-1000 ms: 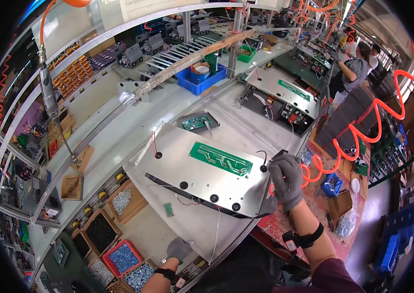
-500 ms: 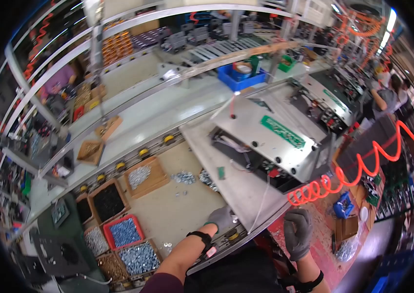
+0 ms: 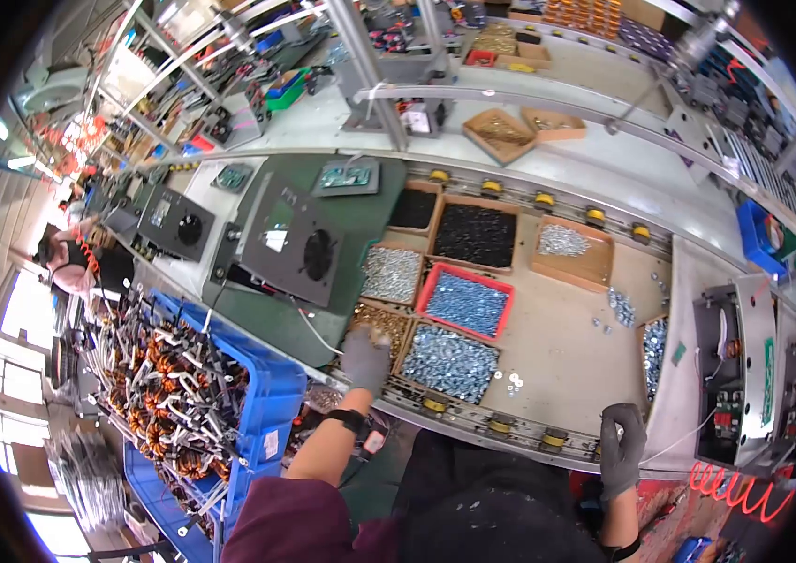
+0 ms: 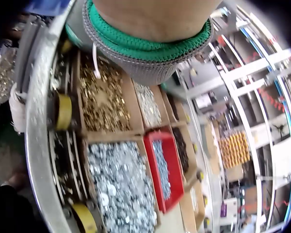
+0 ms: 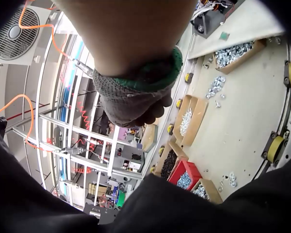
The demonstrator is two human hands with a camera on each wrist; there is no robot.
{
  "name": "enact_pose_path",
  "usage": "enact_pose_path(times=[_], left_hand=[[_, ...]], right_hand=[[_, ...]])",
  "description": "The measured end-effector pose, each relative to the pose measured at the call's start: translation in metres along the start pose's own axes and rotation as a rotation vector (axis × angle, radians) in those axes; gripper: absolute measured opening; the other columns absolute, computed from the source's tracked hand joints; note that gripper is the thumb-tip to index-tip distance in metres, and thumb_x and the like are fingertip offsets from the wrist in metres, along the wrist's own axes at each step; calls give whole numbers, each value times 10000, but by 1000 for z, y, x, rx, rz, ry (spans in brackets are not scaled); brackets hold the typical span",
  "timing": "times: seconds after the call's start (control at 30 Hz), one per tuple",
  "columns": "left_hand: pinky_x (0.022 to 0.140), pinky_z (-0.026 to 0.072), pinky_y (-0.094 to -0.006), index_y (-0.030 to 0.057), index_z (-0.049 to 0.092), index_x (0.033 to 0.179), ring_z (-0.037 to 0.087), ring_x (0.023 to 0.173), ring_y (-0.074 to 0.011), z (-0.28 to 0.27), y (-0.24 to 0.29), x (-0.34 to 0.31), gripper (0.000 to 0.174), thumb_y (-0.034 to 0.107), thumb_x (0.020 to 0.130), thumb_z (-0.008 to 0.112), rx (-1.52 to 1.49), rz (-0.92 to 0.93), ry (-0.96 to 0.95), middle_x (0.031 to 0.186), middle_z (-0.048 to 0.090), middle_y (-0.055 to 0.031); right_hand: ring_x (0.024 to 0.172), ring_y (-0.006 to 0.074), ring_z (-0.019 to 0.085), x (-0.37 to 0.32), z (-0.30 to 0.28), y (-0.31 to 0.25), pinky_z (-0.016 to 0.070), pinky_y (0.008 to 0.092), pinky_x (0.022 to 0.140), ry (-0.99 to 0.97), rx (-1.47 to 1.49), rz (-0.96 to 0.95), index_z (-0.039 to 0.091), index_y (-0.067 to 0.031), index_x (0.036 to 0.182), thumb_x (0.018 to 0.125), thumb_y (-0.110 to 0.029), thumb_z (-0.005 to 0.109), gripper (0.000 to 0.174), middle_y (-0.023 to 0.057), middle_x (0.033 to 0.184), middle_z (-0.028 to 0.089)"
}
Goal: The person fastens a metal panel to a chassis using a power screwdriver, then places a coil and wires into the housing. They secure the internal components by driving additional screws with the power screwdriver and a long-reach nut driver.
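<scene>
Over the bin of brass-coloured parts (image 3: 381,325) is the gloved left hand (image 3: 366,361), its fingers pointing at the parts; fingertip detail is unclear. In the left wrist view the glove (image 4: 153,73) covers one edge of that bin (image 4: 104,99), and its fingers are hidden. The gloved right hand (image 3: 621,450) hovers by the table's front rail, fingers curled. A small bright spot shows at its fingers; what it is cannot be told. From the right wrist the curled hand (image 5: 133,104) shows no held thing. Beside the brass bin are silver parts (image 3: 449,362) and a red tray (image 3: 507,315).
Left of the bins, a dark panel with a fan (image 3: 290,246) lies on a green mat (image 3: 309,333). A blue crate (image 3: 271,394) of wired coils stands at the front left. On the right are an open metal unit (image 3: 754,375) and a coiled red hose (image 3: 745,497).
The view has swung left. The left hand has moved from the table's front edge to the brass-coloured parts. The right hand has left the metal panel and come back to the front rail.
</scene>
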State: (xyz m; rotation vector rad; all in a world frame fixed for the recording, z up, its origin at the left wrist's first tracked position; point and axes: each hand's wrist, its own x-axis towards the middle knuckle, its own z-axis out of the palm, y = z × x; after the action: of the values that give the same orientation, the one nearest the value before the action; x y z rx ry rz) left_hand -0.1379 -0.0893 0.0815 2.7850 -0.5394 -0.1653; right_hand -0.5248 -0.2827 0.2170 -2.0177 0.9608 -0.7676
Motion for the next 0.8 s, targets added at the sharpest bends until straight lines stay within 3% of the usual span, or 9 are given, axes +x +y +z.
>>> enact_pose_path(times=[0.07,0.17,0.23,0.27,0.37,0.53,0.8], left_hand=[[908,448,-464,68,509,1219,546,1060,-372,-14,-49,22,521,367,814,645,127,-248,31,1139,562,-203],[951,425,-463,58,443,1298,494,1138,-414,-19,-97,52,617,403,820,629,143,-286,-24,1228,503,-256],[1071,315,-457,102,330,1428,367,1297,-420,-18,-107,68,782,536,825,575,79,-367,-75,1388,381,-282],[1071,315,-457,102,330,1428,367,1297,-420,-18,-98,69,782,536,825,575,85,-368,-95,1388,381,-282],[1129,131,-536,147,116,1510,108,1419,-421,-2,-73,66,952,640,808,530,204,-510,-177,1531,126,-258],[1128,133,-530,94,95,1496,107,1417,-429,3,-57,53,943,631,832,496,219,-502,-177,1521,123,-282],[1130,173,-507,132,78,1508,141,1416,-414,25,-13,9,916,646,855,464,272,-502,-219,1531,120,-261]], right_hand=[[784,270,575,13,23,-7,452,347,729,-23,-23,3,573,10,822,799,-36,567,52,145,830,585],[769,267,592,21,54,-6,460,344,720,-125,-9,15,590,7,819,798,-30,578,44,140,815,602],[759,263,607,24,73,-9,469,341,711,-208,1,30,610,4,824,808,-44,585,56,140,804,615],[759,263,607,22,80,-7,469,341,711,-215,-8,46,610,4,824,808,-44,585,56,140,804,615],[750,261,615,16,92,6,482,338,690,-347,13,172,628,-2,849,835,-97,591,103,143,820,625],[772,284,625,2,90,13,491,351,676,-336,-88,339,643,-35,882,858,-146,582,129,138,854,639],[761,286,614,-3,53,40,478,362,682,-463,-42,379,647,-42,910,877,-200,594,170,129,870,639]])
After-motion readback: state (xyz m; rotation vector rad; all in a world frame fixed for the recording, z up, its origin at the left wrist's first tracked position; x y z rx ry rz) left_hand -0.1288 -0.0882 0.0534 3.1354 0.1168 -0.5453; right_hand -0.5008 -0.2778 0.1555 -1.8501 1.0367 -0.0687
